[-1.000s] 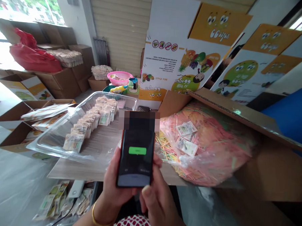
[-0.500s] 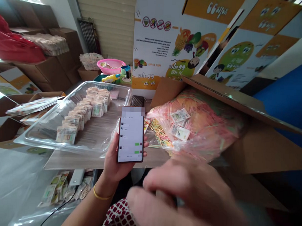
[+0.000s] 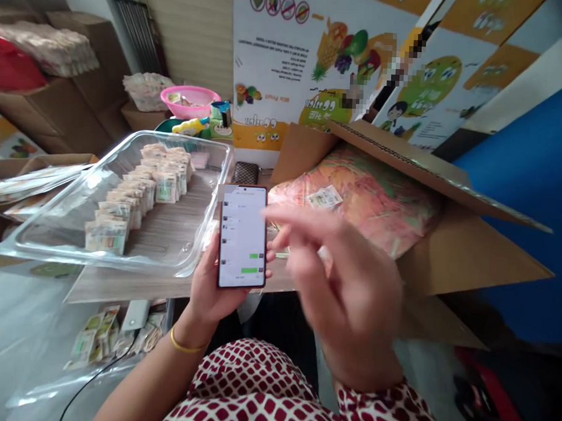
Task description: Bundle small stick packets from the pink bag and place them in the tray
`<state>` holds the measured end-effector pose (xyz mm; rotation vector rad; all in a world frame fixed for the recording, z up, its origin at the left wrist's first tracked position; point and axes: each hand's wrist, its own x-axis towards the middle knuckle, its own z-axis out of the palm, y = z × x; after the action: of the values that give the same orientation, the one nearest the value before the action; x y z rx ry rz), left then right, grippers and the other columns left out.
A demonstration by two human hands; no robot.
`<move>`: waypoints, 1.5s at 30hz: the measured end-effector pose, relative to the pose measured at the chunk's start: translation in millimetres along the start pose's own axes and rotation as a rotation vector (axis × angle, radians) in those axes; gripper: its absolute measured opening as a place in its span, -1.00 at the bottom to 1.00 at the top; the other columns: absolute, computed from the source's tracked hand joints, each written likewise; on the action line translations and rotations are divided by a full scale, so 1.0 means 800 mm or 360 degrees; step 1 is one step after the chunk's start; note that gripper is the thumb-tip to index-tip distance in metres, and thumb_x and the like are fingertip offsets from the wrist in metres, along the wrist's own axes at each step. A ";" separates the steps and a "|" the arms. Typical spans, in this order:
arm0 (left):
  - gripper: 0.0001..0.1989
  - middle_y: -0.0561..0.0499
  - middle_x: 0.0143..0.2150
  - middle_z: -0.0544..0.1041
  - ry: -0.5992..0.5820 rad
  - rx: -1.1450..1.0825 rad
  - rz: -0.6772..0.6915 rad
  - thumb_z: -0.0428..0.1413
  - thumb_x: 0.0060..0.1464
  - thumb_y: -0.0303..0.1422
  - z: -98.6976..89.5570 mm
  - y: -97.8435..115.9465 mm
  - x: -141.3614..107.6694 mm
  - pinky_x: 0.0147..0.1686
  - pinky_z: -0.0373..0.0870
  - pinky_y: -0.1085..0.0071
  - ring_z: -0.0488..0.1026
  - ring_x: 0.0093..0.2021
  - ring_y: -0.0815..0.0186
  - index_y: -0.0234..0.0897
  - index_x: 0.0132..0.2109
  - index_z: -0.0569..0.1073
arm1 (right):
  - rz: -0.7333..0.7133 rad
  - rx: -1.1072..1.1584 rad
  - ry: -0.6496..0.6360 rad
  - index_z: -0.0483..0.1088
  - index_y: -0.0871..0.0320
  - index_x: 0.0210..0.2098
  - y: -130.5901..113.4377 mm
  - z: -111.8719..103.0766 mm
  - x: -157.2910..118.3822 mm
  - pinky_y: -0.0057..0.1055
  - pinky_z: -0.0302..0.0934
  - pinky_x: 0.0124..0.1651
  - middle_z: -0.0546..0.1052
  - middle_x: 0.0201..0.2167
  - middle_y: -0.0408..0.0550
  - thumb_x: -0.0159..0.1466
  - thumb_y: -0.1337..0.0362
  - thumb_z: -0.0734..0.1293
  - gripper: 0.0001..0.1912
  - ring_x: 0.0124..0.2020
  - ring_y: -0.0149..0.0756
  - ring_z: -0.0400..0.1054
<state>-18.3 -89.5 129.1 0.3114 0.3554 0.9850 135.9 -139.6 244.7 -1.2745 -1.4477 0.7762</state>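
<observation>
A smartphone showing a chat screen with green message bubbles stands tilted toward me. My left hand is closed round its lower part, with fingertips showing along the right edge. Close to the phone's right side hovers my right hand, slightly blurred, its index finger stretched toward the screen and the other fingers loosely bent. It holds nothing, and whether the fingertip touches the glass I cannot tell. Left of the phone, a clear plastic tray holds rows of small printed packets.
On the right, an open cardboard box holds a clear bag of thin coloured sticks with a printed packet on top. Behind stand printed cartons and a pink basin. More packets and a cable lie low on the left.
My right hand has come up from the lower right to beside the phone, its index finger now extended. The chat on the screen has shifted. The view has tilted down and turned slightly right.
</observation>
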 end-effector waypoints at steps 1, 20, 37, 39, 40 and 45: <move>-0.31 -0.20 0.15 0.60 -0.0013 -0.0013 0.0021 -0.17 0.39 0.11 0.002 0.000 0.002 -0.03 0.56 0.14 0.59 0.05 0.00 -0.24 0.40 0.33 | -0.0091 -0.0073 0.0111 0.55 0.00 0.06 0.012 -0.002 0.021 -0.43 0.55 -0.23 0.64 -0.17 -0.13 0.43 0.02 0.24 -0.63 -0.28 -0.38 0.55; -0.39 -0.24 0.01 0.66 0.0077 0.0253 -0.0106 -0.03 0.36 0.06 -0.030 -0.035 0.019 -0.07 0.54 0.21 0.61 0.02 0.01 -0.31 0.28 0.46 | 0.0127 0.0242 -0.0028 0.37 0.02 0.08 0.132 0.040 0.102 -0.14 0.31 0.25 0.51 0.14 0.04 0.31 -0.15 0.38 -0.50 0.22 -0.13 0.38; -0.35 -0.29 0.11 0.61 0.0001 0.0159 -0.0170 -0.09 0.39 0.07 -0.033 -0.035 0.019 -0.08 0.52 0.21 0.60 0.02 0.01 -0.33 0.31 0.44 | 0.0194 0.0150 0.0061 0.39 0.02 0.09 0.148 0.034 0.092 -0.20 0.37 0.14 0.52 0.15 0.03 0.38 -0.28 0.19 -0.42 0.12 -0.13 0.44; -0.35 -0.29 0.17 0.58 -0.0053 0.0078 -0.0179 -0.11 0.39 0.07 -0.034 -0.032 0.019 -0.07 0.53 0.18 0.60 0.02 0.01 -0.28 0.37 0.36 | 0.0233 0.0236 0.0067 0.41 0.02 0.09 0.159 0.027 0.087 -0.23 0.40 0.09 0.54 0.11 0.02 0.41 -0.28 0.15 -0.41 0.06 -0.16 0.49; -0.35 -0.28 0.20 0.56 -0.0079 0.0037 -0.0183 -0.11 0.39 0.07 -0.035 -0.031 0.020 -0.06 0.54 0.17 0.60 0.04 0.01 -0.25 0.40 0.33 | 0.0264 0.0291 0.0055 0.42 0.03 0.08 0.167 0.025 0.083 -0.24 0.41 0.06 0.56 0.08 0.02 0.41 -0.27 0.15 -0.42 0.00 -0.18 0.52; -0.34 -0.30 0.26 0.51 -0.0080 -0.0060 -0.0155 -0.15 0.40 0.06 -0.039 -0.027 0.023 -0.03 0.55 0.12 0.58 0.09 -0.01 -0.27 0.40 0.30 | 0.0393 0.0438 -0.0068 0.51 0.10 -0.03 0.202 0.020 0.058 -0.24 0.45 -0.06 0.63 -0.17 0.02 0.42 -0.26 0.16 -0.40 -0.22 -0.22 0.56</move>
<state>-6.4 -81.9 89.7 0.2816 0.3030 0.8856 173.6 -54.5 103.4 -1.2404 -1.1802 1.1323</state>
